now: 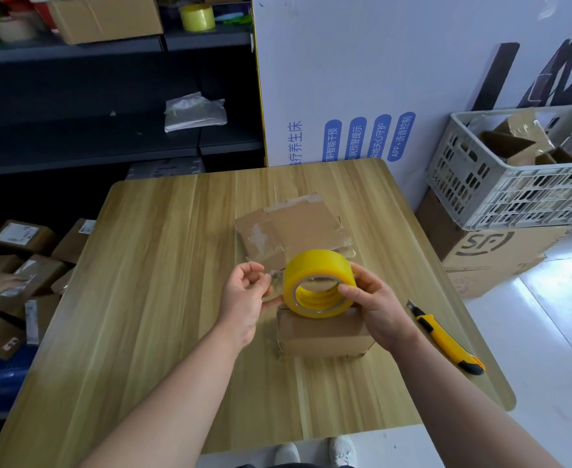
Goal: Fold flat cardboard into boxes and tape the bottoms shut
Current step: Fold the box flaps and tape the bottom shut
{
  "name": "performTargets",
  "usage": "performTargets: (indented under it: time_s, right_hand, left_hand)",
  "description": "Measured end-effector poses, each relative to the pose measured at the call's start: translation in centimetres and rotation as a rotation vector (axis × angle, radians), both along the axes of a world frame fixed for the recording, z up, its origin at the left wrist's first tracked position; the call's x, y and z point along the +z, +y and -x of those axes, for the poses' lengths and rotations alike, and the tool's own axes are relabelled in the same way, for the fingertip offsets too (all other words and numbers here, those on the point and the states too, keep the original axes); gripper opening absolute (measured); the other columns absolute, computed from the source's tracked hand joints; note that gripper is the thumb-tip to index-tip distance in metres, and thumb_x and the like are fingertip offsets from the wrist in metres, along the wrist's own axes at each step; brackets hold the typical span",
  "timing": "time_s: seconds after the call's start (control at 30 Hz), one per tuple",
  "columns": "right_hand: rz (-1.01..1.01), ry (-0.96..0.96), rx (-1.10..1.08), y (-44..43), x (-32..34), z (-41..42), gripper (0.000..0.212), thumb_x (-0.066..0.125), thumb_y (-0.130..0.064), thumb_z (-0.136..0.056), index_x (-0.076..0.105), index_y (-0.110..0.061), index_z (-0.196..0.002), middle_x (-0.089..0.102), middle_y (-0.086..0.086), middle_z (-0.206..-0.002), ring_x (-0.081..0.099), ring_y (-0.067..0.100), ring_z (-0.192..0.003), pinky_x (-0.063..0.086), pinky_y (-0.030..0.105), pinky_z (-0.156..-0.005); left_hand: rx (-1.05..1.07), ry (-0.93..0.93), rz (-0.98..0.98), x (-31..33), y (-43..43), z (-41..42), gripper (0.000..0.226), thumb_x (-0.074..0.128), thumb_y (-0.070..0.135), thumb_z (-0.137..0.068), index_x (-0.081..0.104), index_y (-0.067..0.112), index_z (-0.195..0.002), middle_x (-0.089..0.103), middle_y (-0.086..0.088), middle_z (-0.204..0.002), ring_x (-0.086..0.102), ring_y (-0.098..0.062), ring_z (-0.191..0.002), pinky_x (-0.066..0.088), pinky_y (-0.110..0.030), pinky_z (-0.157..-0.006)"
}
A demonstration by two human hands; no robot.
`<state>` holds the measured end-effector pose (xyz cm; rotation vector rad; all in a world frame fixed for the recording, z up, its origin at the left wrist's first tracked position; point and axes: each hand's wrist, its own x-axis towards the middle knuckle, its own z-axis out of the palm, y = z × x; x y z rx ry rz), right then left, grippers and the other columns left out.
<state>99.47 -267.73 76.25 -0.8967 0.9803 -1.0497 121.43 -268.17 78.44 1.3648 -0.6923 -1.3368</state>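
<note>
So both forearms reach in from the bottom edge and meet over the middle of the tabletop. The right hand grips the yellow tape roll, with the thumb hooked into the core and the other fingers wrapped round the outside. The roll stands on edge with its hole facing the camera, right on top of a small folded box that sits on the tabletop near the front.

The left hand is just beside the roll, palm turned inward and fingers curled. It pinches the loose end of tape, a short clear strip stretched between the fingertips and the roll.

Behind the box there's a stack of flat cardboard lying on the tabletop, partly hidden by the roll. A yellow and black utility knife lies near the right edge, well apart from either hand. Off to the right, a white plastic crate holds more cardboard pieces.
</note>
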Motion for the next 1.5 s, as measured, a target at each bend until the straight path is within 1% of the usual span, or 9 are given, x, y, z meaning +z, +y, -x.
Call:
performTargets:
  time_s: [0.2, 0.37, 0.67, 0.9, 1.07, 1.13, 1.23, 1.33, 1.5]
  right_hand:
    - [-0.005, 0.282, 0.175, 0.2, 0.9, 0.4, 0.054, 0.077, -0.002, -0.076, 0.056, -0.015, -0.125, 0.068, 0.008, -0.113, 0.065, 0.023, -0.103, 0.055, 0.027, -0.084]
    - [-0.045, 0.161, 0.069, -0.3, 0.8, 0.8, 0.051, 0.064, 0.016, -0.078, 0.056, -0.006, -0.123, 0.068, 0.01, -0.105, 0.065, 0.019, -0.094, 0.054, 0.025, -0.075]
    - [-0.073, 0.076, -0.034, -1.1, 1.7, 2.5, 0.062, 0.058, 0.009, -0.059, 0.057, -0.01, -0.118, 0.057, 0.016, -0.103, 0.058, 0.03, -0.093, 0.051, 0.039, -0.077]
    - [0.078, 0.376, -0.101, 0.7, 2.6, 3.4, 0.058, 0.051, 0.019, -0.078, 0.059, -0.029, -0.109, 0.06, -0.001, -0.089, 0.057, 0.013, -0.081, 0.049, 0.029, -0.073]
    - [0.158, 0.763, -0.05, 1.6, 1.9, 2.0, 0.045, 0.063, 0.0, -0.081, 0.049, -0.03, -0.111, 0.057, -0.006, -0.089, 0.053, 0.011, -0.079, 0.046, 0.022, -0.067]
    - [0.104, 0.78, -0.017, 1.9, 1.5, 2.0, 0.04, 0.067, -0.007, -0.084, 0.048, -0.028, -0.112, 0.058, -0.007, -0.091, 0.054, 0.013, -0.082, 0.046, 0.025, -0.068]
    - [0.063, 0.772, 0.036, 1.6, 2.0, 3.0, 0.043, 0.073, -0.013, -0.083, 0.052, -0.026, -0.117, 0.063, -0.009, -0.097, 0.06, 0.006, -0.088, 0.046, 0.02, -0.068]
    - [0.07, 0.743, 0.05, 1.0, 3.0, 3.5, 0.041, 0.074, -0.004, -0.081, 0.055, -0.017, -0.115, 0.065, -0.005, -0.09, 0.063, -0.006, -0.073, 0.046, 0.009, -0.063]
    - [0.102, 0.896, 0.058, 1.3, 2.8, 4.4, 0.037, 0.064, -0.01, -0.09, 0.043, -0.019, -0.119, 0.058, -0.005, -0.091, 0.058, 0.004, -0.076, 0.045, 0.015, -0.064]
  left_hand:
    - [0.005, 0.008, -0.082, -1.2, 0.0, 0.7, 0.019, 0.043, -0.001, -0.099, 0.054, 0.015, -0.099, 0.044, -0.007, -0.078, 0.044, -0.012, -0.067, 0.057, -0.038, -0.065]
    - [-0.008, 0.021, -0.081, -1.9, 0.4, 1.2, 0.018, 0.043, -0.003, -0.098, 0.051, 0.013, -0.099, 0.044, -0.009, -0.079, 0.043, -0.013, -0.065, 0.059, -0.041, -0.069]
    - [-0.047, -0.049, -0.031, -3.1, 0.7, 1.9, 0.022, 0.05, -0.005, -0.094, 0.048, 0.016, -0.1, 0.048, -0.011, -0.086, 0.047, -0.014, -0.067, 0.059, -0.047, -0.077]
    - [-0.045, -0.126, 0.004, -4.0, 0.7, 2.0, 0.022, 0.048, -0.004, -0.095, 0.047, 0.018, -0.1, 0.046, -0.011, -0.09, 0.048, -0.012, -0.069, 0.06, -0.038, -0.073]
    - [-0.031, -0.125, -0.033, -4.5, 0.4, 1.9, 0.02, 0.042, -0.003, -0.096, 0.046, 0.013, -0.107, 0.042, -0.008, -0.083, 0.051, -0.006, -0.061, 0.059, -0.041, -0.076]
    - [-0.056, -0.114, -0.047, -4.6, 0.3, 1.6, 0.019, 0.041, -0.003, -0.097, 0.045, 0.01, -0.111, 0.043, -0.008, -0.08, 0.054, -0.003, -0.054, 0.058, -0.044, -0.079]
    - [-0.099, -0.124, -0.049, -4.6, 0.1, 0.9, 0.018, 0.044, -0.001, -0.096, 0.046, 0.011, -0.11, 0.044, -0.009, -0.082, 0.051, -0.012, -0.065, 0.057, -0.032, -0.062]
    - [-0.122, -0.146, -0.044, -4.7, 0.1, 0.6, 0.019, 0.047, -0.001, -0.095, 0.046, 0.012, -0.109, 0.047, -0.01, -0.081, 0.049, -0.014, -0.069, 0.054, -0.025, -0.056]
    - [-0.074, -0.201, -0.056, -5.5, 0.2, -1.0, 0.022, 0.05, 0.001, -0.094, 0.049, 0.021, -0.103, 0.049, -0.008, -0.085, 0.049, -0.013, -0.068, 0.052, -0.029, -0.06]
